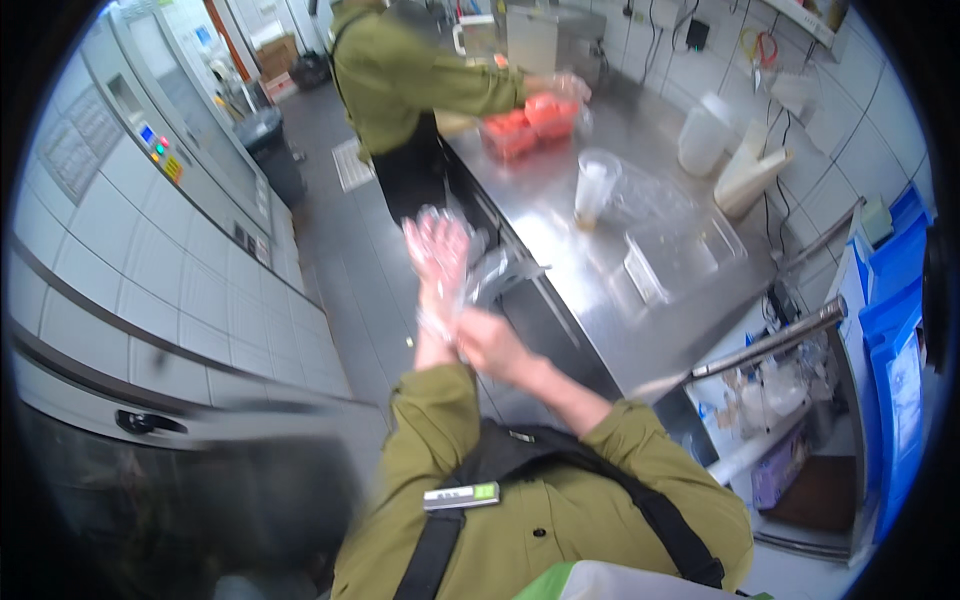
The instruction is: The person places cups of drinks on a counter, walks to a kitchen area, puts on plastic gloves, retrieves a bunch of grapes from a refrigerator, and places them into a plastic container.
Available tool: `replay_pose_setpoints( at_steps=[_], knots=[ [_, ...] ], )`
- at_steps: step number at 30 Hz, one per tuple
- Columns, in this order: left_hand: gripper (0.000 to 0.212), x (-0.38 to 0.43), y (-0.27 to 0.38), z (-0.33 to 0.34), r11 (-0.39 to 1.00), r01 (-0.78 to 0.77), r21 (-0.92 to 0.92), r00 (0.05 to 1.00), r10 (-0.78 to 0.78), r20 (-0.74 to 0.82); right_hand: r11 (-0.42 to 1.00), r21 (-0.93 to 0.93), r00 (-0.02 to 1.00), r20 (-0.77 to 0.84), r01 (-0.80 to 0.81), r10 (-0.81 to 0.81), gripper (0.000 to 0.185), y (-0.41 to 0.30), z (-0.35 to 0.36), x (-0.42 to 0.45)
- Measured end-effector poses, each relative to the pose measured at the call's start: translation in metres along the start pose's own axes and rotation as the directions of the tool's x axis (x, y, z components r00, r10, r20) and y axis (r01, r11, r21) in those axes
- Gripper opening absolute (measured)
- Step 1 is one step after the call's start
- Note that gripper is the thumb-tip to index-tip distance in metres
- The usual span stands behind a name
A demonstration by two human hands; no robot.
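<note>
My left hand (439, 251) is raised with its fingers spread inside a clear disposable plastic glove (444, 311), whose cuff bunches around the wrist. The bare fingers of my right hand (491, 346) pinch the plastic at that cuff. Beside the gloved hand is a further loose, clear plastic piece (499, 274); blur hides whether it is a second glove. To the right runs a stainless steel worktable (547, 322), bearing a clear plastic tray or lid (679, 259) and a cup-like container (596, 184).
A co-worker (405, 82) stands ahead, a gloved hand at clear containers of red food (532, 124). White pitchers (705, 135) stand by the tiled wall. A metal door handle (150, 422) is at left. Stocked shelving (780, 390) and a blue bin (892, 337) are at right.
</note>
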State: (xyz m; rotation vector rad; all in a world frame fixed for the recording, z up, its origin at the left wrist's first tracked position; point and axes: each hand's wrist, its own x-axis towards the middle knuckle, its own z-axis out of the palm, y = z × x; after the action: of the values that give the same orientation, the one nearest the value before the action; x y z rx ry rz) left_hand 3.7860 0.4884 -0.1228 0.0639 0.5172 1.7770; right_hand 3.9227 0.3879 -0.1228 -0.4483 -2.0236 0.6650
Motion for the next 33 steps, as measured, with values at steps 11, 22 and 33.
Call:
replay_pose_setpoints(
  at_steps=[11, 22, 33],
  knots=[
    [0.134, -0.087, 0.004, 0.050, 0.729, -0.146, 0.669, 0.750, -0.359, 0.556, 0.486, 0.787, 0.911, 0.229, -0.381, 0.343, 0.068, -0.020, -0.144, 0.045],
    [0.023, -0.098, 0.036, 0.078, 0.160, -0.284, 0.945, 0.589, -0.749, 0.304, 0.580, 0.333, 0.668, 0.407, -0.744, 0.623, 0.024, -0.004, -0.215, 0.013],
    [0.037, -0.081, 0.079, 0.081, -0.081, -0.615, 0.785, 0.486, -0.822, 0.296, 0.283, 0.598, 0.567, 0.361, -0.750, 0.741, 0.017, 0.031, -0.169, -0.006]
  ],
)
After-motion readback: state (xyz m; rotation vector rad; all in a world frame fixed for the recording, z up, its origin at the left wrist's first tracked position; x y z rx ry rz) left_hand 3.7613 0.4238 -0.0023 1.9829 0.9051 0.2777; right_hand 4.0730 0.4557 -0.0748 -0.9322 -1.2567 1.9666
